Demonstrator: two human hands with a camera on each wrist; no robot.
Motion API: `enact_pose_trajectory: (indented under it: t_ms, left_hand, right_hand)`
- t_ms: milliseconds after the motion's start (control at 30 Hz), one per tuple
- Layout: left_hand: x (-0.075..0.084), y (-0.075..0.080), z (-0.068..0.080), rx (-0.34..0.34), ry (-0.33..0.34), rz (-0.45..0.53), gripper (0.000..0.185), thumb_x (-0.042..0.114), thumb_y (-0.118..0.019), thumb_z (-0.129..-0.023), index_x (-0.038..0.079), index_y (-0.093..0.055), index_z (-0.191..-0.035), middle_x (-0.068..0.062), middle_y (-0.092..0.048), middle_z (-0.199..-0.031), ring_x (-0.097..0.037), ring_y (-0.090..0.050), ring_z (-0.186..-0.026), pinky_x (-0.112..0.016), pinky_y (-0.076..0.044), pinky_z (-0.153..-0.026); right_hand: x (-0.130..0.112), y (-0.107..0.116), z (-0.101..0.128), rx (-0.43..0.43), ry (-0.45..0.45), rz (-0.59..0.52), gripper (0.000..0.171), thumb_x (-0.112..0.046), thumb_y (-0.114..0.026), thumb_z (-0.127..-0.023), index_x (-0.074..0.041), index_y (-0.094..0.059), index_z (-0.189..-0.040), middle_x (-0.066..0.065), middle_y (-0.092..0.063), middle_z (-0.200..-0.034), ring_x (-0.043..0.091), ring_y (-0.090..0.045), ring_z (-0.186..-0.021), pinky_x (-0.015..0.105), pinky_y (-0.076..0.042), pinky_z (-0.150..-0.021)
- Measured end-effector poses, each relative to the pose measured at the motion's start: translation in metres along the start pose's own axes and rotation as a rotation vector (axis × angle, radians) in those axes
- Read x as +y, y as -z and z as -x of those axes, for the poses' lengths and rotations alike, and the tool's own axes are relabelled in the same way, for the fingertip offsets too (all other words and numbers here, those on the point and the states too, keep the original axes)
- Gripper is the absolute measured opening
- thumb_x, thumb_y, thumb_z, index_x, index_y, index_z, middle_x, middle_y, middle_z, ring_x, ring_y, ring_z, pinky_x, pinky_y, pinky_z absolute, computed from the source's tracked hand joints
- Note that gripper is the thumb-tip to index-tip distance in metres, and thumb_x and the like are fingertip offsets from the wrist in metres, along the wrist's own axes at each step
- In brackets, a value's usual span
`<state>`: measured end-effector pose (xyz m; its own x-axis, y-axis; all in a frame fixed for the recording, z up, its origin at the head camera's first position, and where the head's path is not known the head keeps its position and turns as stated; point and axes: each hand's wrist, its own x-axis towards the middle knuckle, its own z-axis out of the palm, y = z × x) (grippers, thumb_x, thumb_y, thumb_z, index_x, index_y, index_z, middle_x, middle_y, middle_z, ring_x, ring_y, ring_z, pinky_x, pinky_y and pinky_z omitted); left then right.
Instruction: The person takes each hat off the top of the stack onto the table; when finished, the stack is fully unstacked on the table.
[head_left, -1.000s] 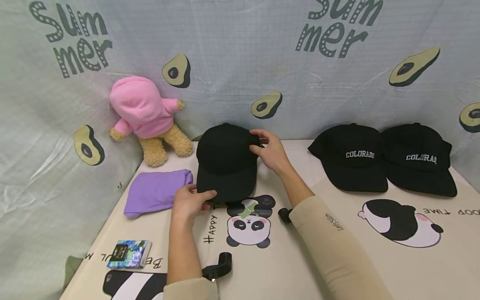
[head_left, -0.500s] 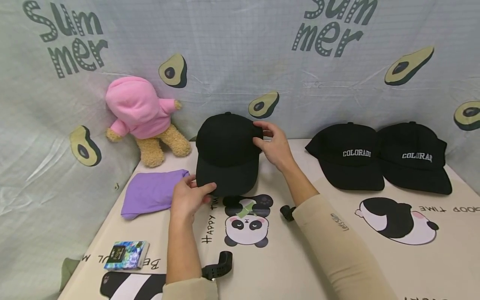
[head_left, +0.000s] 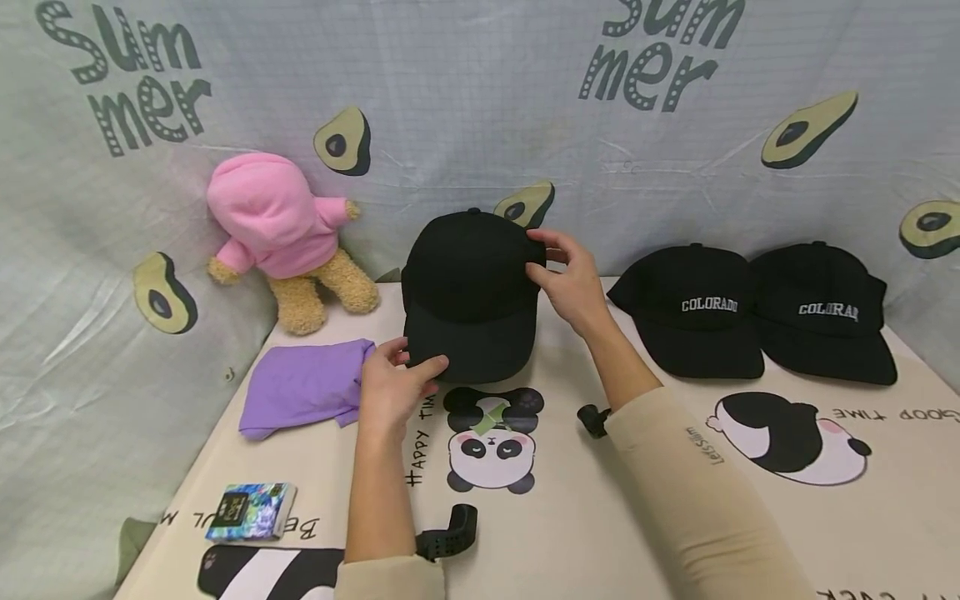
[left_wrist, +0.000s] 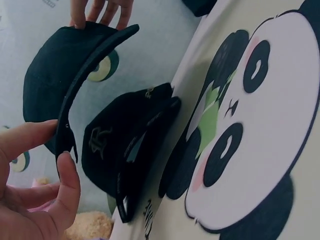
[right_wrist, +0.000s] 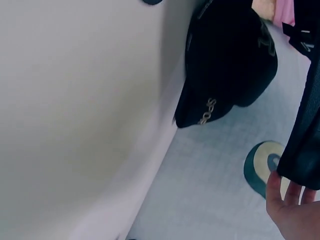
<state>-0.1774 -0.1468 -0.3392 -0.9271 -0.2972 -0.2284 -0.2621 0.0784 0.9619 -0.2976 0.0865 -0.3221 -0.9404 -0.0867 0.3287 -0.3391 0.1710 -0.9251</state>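
plain black cap [head_left: 468, 292] centre of frame, lifted off the table [head_left: 570, 517], above another black cap [left_wrist: 127, 150] lying under it | left hand [head_left: 393, 387] pinches its brim at lower left | right hand [head_left: 573, 279] grips its crown at right | two COLORADO caps [head_left: 757, 312] right | purple cloth [head_left: 300, 383], plush bear [head_left: 288, 237] left

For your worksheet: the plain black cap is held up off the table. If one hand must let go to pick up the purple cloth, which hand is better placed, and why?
Probably the left hand. It pinches the brim of the plain black cap right beside the purple cloth, while the right hand grips the cap's far side, away from the cloth.
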Motion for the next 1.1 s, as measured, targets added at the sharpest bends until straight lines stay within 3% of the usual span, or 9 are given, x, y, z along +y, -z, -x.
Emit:
enact_pose_trajectory:
  t_ms: [200,400,700,967,1033,1100]
  left_hand:
    - [-0.001,-0.014,0.002,0.008,-0.043,0.015,0.076,0.007,-0.08,-0.087,0.003,-0.042,-0.153,-0.018,-0.045,-0.134,-0.024,-0.067,-0.088,-0.022,-0.061,-0.069]
    - [-0.001,-0.028,0.003,-0.003,-0.063,0.052,0.075,0.006,-0.08,-0.088,0.002,-0.042,-0.153,-0.019,-0.044,-0.135,-0.028,-0.063,-0.101,-0.023,-0.062,-0.069]
    - [0.0,-0.048,0.005,-0.012,-0.098,0.022,0.073,0.007,-0.08,-0.088,0.004,-0.045,-0.152,-0.017,-0.047,-0.134,-0.02,-0.072,-0.077,-0.031,-0.063,-0.078]
    - [-0.001,-0.067,0.008,-0.028,-0.12,-0.028,0.072,0.012,-0.08,-0.089,0.007,-0.046,-0.152,-0.014,-0.049,-0.135,-0.029,-0.078,-0.086,-0.037,-0.06,-0.092]
    - [-0.001,-0.072,0.008,-0.031,-0.125,-0.022,0.071,0.011,-0.08,-0.089,0.007,-0.047,-0.152,-0.013,-0.049,-0.135,-0.029,-0.078,-0.088,-0.036,-0.06,-0.092]
    - [-0.002,-0.077,0.008,-0.035,-0.129,-0.011,0.071,0.011,-0.08,-0.089,0.007,-0.047,-0.152,-0.013,-0.049,-0.134,-0.03,-0.078,-0.088,-0.036,-0.061,-0.09]
  right_hand:
    - [0.001,0.014,0.003,0.032,-0.018,0.01,0.047,-0.008,-0.066,-0.096,-0.009,-0.06,-0.142,0.011,-0.056,-0.146,0.028,-0.053,-0.13,0.046,-0.047,-0.112]
    - [-0.002,0.027,0.007,0.067,-0.042,0.034,0.047,-0.009,-0.066,-0.096,-0.012,-0.06,-0.143,0.01,-0.056,-0.145,0.026,-0.052,-0.132,0.046,-0.048,-0.11]
    - [0.003,0.044,0.012,0.141,-0.05,0.04,0.047,-0.007,-0.065,-0.096,-0.012,-0.061,-0.143,0.011,-0.058,-0.142,0.025,-0.054,-0.132,0.037,-0.049,-0.101]
    - [0.012,0.06,0.015,0.217,-0.083,0.041,0.045,-0.008,-0.064,-0.095,-0.014,-0.064,-0.139,0.008,-0.059,-0.138,0.021,-0.057,-0.125,0.024,-0.049,-0.076]
    - [0.014,0.064,0.015,0.235,-0.094,0.04,0.045,-0.009,-0.064,-0.095,-0.015,-0.064,-0.139,0.007,-0.06,-0.137,0.02,-0.058,-0.125,0.025,-0.049,-0.08]
    - [0.016,0.067,0.016,0.249,-0.097,0.037,0.045,-0.008,-0.065,-0.095,-0.015,-0.064,-0.139,0.007,-0.059,-0.138,0.02,-0.057,-0.127,0.025,-0.047,-0.092]
